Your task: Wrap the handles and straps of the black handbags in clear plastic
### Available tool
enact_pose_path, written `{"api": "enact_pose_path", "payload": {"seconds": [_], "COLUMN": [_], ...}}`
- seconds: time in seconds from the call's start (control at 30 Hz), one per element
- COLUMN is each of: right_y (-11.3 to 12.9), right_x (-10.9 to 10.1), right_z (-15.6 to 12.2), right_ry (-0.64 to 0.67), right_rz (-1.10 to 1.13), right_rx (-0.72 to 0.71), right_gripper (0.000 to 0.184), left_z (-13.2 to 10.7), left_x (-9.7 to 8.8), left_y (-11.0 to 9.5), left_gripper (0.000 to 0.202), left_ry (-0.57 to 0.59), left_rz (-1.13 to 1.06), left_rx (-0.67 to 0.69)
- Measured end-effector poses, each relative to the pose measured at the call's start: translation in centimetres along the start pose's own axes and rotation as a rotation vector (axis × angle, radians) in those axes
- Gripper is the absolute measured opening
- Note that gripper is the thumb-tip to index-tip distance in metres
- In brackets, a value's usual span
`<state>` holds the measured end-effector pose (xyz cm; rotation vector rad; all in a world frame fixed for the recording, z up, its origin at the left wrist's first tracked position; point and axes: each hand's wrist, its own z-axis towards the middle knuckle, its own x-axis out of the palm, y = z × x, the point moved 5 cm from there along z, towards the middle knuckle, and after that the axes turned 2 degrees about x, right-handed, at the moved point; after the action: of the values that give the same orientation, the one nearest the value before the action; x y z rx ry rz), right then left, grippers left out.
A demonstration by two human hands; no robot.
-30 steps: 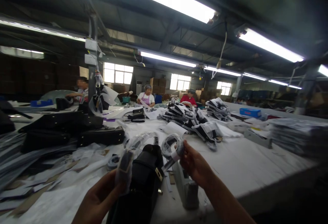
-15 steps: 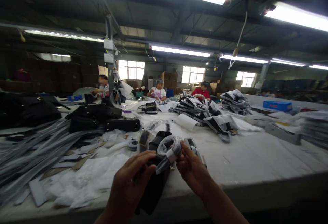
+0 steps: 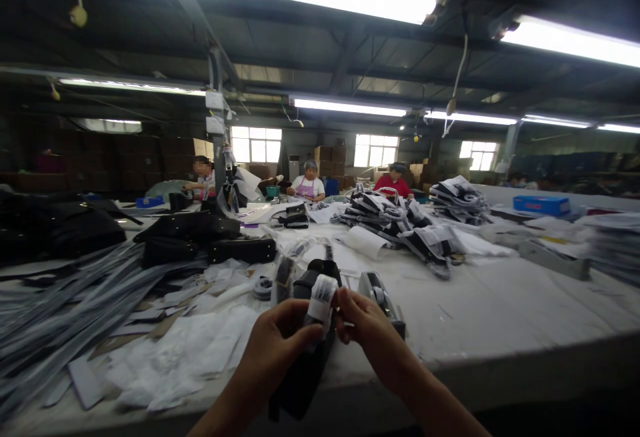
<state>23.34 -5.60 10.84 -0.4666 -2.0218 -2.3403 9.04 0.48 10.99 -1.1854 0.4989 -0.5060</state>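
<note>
A coiled strap wrapped in clear plastic, with a white band round it, is held up over the table. My left hand is closed on its left side, thumb in front. At its right edge the fingertips of my right hand pinch the coil. Beneath both hands lies a black bag with a plastic-wrapped handle standing behind it. What looks like a tape dispenser is just beyond my right hand. Another small rolled strap rests to the left of the bag.
Long plastic-wrapped straps and crumpled white sheets cover the table's left side. Black bags lie behind them. A heap of wrapped black parts and a blue box stand farther back. Co-workers sit across the table.
The coiled strap has turned from showing its round open face to showing its narrow banded edge. My left hand has shifted right, closer to my right hand. The camera view has tilted slightly.
</note>
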Motion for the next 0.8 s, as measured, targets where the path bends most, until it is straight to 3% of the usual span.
{"api": "enact_pose_path", "payload": {"seconds": [0.23,0.3,0.4,0.47,0.63,0.8], "right_y": [-0.3,-0.4,-0.3,-0.3,0.0,0.6], "right_x": [-0.4,-1.3,-2.1,-1.9,0.0,1.0], "right_z": [0.5,0.8,1.9,2.9,6.3,8.9], "right_ry": [0.007,-0.062,-0.157,-0.172,-0.165,-0.178], "right_rz": [0.144,0.165,0.141,0.132,0.194,0.273], "right_rx": [0.079,0.069,0.070,0.085,0.080,0.036], "right_gripper": [0.027,0.028,0.031,0.033,0.035,0.032], "left_z": [-0.5,-0.3,0.5,1.9,6.6,8.4], "left_x": [0.0,-1.6,-5.1,-6.5,-5.6,-5.1], "left_y": [0.0,-0.6,-2.0,-2.7,-2.6,-3.1], "left_gripper": [0.028,0.031,0.035,0.039,0.050,0.044], "left_ry": [0.015,-0.098,-0.426,-0.490,-0.102,-0.006], "left_rz": [0.144,0.225,0.302,0.267,0.006,-0.114], "left_rx": [0.074,0.116,0.224,0.248,0.033,-0.050]}}
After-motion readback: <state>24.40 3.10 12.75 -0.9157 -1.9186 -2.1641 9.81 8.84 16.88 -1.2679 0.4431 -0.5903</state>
